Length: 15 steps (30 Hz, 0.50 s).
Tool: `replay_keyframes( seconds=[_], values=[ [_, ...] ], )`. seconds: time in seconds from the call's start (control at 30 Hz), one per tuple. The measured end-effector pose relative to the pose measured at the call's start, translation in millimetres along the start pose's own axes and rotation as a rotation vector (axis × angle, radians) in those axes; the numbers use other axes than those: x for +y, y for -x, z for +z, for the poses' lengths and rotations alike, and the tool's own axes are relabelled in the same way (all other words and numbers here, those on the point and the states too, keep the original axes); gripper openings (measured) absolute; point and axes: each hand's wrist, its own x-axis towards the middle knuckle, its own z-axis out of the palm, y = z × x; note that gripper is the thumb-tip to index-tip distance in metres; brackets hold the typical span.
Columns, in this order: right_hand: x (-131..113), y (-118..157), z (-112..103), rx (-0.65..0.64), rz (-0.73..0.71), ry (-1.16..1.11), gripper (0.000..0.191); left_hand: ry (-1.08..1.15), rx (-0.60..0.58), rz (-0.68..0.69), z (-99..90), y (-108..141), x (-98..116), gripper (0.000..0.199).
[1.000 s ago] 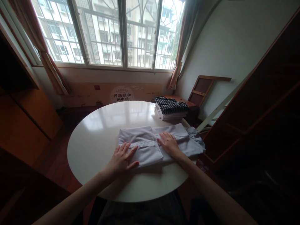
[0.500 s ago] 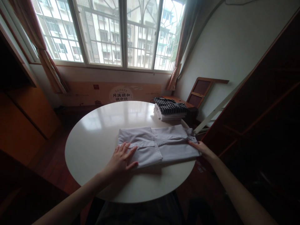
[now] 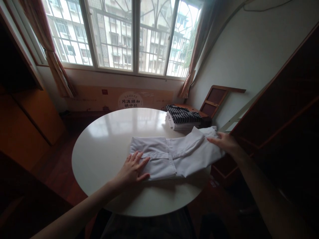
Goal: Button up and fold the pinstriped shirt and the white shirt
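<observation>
A white button shirt (image 3: 159, 164), partly folded, lies across the round white table (image 3: 99, 149). My left hand (image 3: 136, 167) rests flat on its folded left part, fingers spread beside a button. At the other end, my right hand (image 3: 224, 141) grips the collar end of the shirt, thumb on top and the fingers partly hidden by cloth. That end is raised off the table and bends upward, while the left part stays flat.
Behind the shirt's right end, a stack of folded clothes (image 3: 183, 116) has a black striped garment on top. A wooden chair (image 3: 211, 99) stands by the wall. A dark wooden cabinet (image 3: 269, 122) is close on the right. Barred windows (image 3: 134, 39) are beyond the table.
My right hand has lifted the shirt's collar end up from the table. My left hand stays pressed on the folded part. The view has shifted slightly.
</observation>
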Motion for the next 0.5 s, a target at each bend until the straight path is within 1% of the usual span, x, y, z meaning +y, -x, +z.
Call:
replay_keyframes(
  seconds=[0.03, 0.13, 0.17, 0.23, 0.3, 0.37, 0.43, 0.5],
  values=[
    [-20.9, 3.5, -6.6, -0.034, -0.054, 0.038, 0.024, -0.003, -0.002, 0.000, -0.3, -0.1, -0.1, 0.062],
    [-86.6, 22.0, -15.4, -0.005, -0.238, 0.119, 0.026, -0.005, -0.018, -0.009, -2.3, 0.1, 0.7, 0.063],
    [-107.8, 30.4, -14.1, 0.009, -0.291, 0.138, 0.026, -0.001, -0.024, -0.011, -3.1, 0.3, 1.3, 0.063],
    [-147.0, 48.7, -4.9, -0.037, -0.422, 0.148, 0.025, 0.014, -0.029, -0.014, -4.2, 0.6, 2.5, 0.063],
    [-179.8, 67.7, 12.4, -0.107, -0.557, 0.137, 0.024, 0.038, -0.014, -0.018, -3.4, 0.4, 2.9, 0.062],
    [-204.0, 86.2, 36.6, -0.207, -0.664, 0.142, 0.025, 0.088, 0.029, -0.018, -0.7, -0.3, 1.1, 0.061],
    [-217.6, 103.4, 65.1, -0.340, -0.760, 0.174, 0.025, 0.192, 0.082, -0.014, 2.5, -0.5, -3.6, 0.060],
    [-219.9, 118.1, 93.3, -0.467, -0.824, 0.181, 0.025, 0.368, 0.137, -0.051, 4.0, 1.3, -10.9, 0.056]
  ],
)
